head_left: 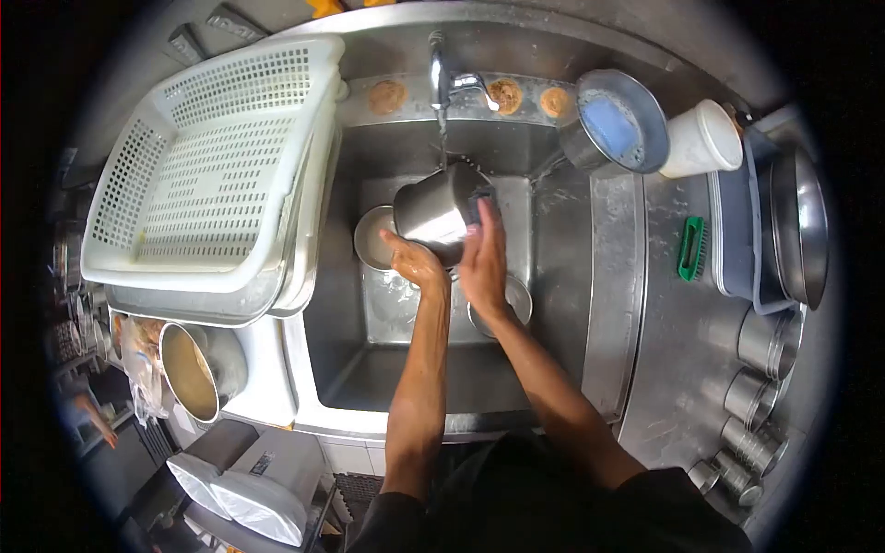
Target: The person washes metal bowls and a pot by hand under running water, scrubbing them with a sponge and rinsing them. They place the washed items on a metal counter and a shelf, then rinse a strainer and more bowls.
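Observation:
A shiny metal pot (429,214) is tilted in the sink (359,378), just below the running faucet (441,78). Water splashes on its upper end. My left hand (419,264) supports the pot from its near side, thumb raised against the wall. My right hand (483,263) is closed against the pot's right side, fingers pointing up. A small dark patch lies by those fingertips; whether it is a pad or part of the pot, I cannot tell. Two round metal containers, one at left (373,241) and one at right (516,300), sit on the sink bottom, partly hidden.
White perforated baskets (198,175) are stacked left of the sink. At the right stand a metal pot with a blue sponge (608,127), a white tub (705,138), a green brush (691,249) and several metal containers (765,346). A tilted pot (235,364) stands lower left. Another person's hand (109,435) shows far left.

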The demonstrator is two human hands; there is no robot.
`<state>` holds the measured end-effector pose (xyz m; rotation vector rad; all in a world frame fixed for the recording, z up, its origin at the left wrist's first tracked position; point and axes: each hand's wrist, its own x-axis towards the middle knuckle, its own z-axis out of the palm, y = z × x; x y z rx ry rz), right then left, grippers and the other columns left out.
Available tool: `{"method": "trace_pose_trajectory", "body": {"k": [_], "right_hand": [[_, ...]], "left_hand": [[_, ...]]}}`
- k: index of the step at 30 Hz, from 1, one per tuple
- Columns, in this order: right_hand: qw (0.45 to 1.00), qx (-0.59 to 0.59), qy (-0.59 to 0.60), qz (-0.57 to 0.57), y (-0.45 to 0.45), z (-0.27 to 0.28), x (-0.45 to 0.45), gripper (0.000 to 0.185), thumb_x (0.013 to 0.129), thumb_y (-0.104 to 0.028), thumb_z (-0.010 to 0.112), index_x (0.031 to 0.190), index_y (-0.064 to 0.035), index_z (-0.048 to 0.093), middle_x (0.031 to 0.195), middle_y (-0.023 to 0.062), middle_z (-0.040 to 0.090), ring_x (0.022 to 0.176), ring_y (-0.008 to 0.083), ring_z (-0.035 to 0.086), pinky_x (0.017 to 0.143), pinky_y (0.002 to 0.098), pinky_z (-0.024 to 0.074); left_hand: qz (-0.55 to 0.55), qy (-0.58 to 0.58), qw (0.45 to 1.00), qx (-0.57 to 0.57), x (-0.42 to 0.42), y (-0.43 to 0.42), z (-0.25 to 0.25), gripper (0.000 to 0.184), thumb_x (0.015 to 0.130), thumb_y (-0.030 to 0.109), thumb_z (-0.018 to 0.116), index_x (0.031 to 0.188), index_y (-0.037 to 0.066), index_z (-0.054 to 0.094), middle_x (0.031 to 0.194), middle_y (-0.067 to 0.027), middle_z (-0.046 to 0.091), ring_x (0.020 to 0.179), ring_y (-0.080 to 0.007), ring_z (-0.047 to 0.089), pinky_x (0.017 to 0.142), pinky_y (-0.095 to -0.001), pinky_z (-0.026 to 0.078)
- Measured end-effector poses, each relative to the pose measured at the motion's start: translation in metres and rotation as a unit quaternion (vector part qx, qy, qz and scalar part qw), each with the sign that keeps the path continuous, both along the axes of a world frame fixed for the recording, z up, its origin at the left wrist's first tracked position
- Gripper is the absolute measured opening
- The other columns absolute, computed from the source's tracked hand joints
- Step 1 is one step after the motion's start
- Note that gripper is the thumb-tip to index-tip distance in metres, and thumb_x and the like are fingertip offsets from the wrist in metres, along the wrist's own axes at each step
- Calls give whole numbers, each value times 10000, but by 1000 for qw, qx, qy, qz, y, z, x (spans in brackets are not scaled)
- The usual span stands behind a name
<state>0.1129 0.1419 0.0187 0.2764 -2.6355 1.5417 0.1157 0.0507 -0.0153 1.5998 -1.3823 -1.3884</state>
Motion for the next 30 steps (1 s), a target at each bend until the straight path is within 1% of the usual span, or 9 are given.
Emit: {"method": "trace_pose_trajectory", "body": {"k": [2, 7, 10, 12, 14, 18, 24, 26, 30], "right_hand": [[996, 19, 73, 42, 7, 1, -1, 379, 988, -162, 463, 1337, -15, 452, 1317, 205, 520, 1259, 335, 475, 1052, 414, 358], [986, -29, -109, -121, 65, -51, -62, 385, 1012, -308, 438, 1212, -5, 568, 1095, 155, 657, 1034, 278, 630, 894, 359, 467], [883, -266, -387, 6, 65, -53, -70, 378, 994, -346, 480, 1127, -23, 626, 1030, 98, 673, 1002, 241, 634, 877, 328, 477], [652, -568, -499, 53, 53, -4, -63, 295, 951, -311, 569, 1031, -41, 659, 947, 40, 675, 901, 182, 650, 811, 299, 509], [754, -442, -466, 138, 58, -2, -76, 231, 861, -166, 694, 1038, -24, 652, 944, 41, 682, 814, 161, 664, 743, 327, 549], [907, -203, -254, 270, 25, 50, -74, 307, 824, -190, 745, 1033, 16, 657, 940, 59, 694, 832, 110, 631, 735, 296, 515], [825, -141, -229, 498, -12, 14, -54, 537, 886, -386, 658, 1268, -44, 498, 1254, 131, 546, 1112, 189, 517, 974, 344, 435], [678, -244, -535, 441, -25, 3, -70, 663, 960, -492, 488, 1355, 30, 382, 1361, 151, 452, 1258, 215, 434, 1047, 324, 360], [839, -75, -338, 420, -30, 38, -67, 533, 1007, -440, 374, 1297, 6, 415, 1336, 177, 461, 1253, 268, 444, 1081, 337, 319]], "left_hand": [[29, -89, 989, 118, 7, 2, -2, 785, 977, 581, 342, 903, -128, 671, 873, -213, 676, 803, -254, 611, 775, -409, 487], [-86, 279, 893, 342, 41, -32, 2, 740, 960, 580, 385, 1331, -59, 428, 1249, -180, 565, 1078, -300, 608, 906, -452, 512], [-211, 277, 885, 309, 32, -26, -13, 707, 958, 569, 409, 1334, -28, 448, 1288, -147, 549, 1151, -270, 561, 961, -393, 483], [-222, 383, 825, 351, 40, -42, -126, 730, 942, 612, 400, 1339, 1, 449, 1289, -143, 538, 1136, -255, 556, 958, -360, 482], [-258, 351, 817, 377, 47, -65, -151, 818, 901, 692, 382, 1370, 23, 414, 1308, -150, 515, 1156, -250, 536, 956, -372, 482], [-342, 214, 882, 244, 40, -52, 49, 803, 877, 733, 376, 1403, 126, 380, 1303, -136, 475, 1205, -258, 469, 931, -423, 429], [-346, 305, 852, 248, 24, -36, 20, 720, 926, 597, 451, 1461, 144, 287, 1337, -124, 444, 1198, -274, 480, 961, -505, 441], [-346, 311, 848, 252, 30, -18, 38, 934, 875, 599, 543, 1523, 194, 6, 1492, -134, 237, 1359, -365, 275, 906, -585, 449], [-378, 254, 846, 279, 23, -29, 13, 893, 854, 484, 562, 1522, 205, 38, 1485, -161, 218, 1348, -384, 273, 830, -607, 482]]}}
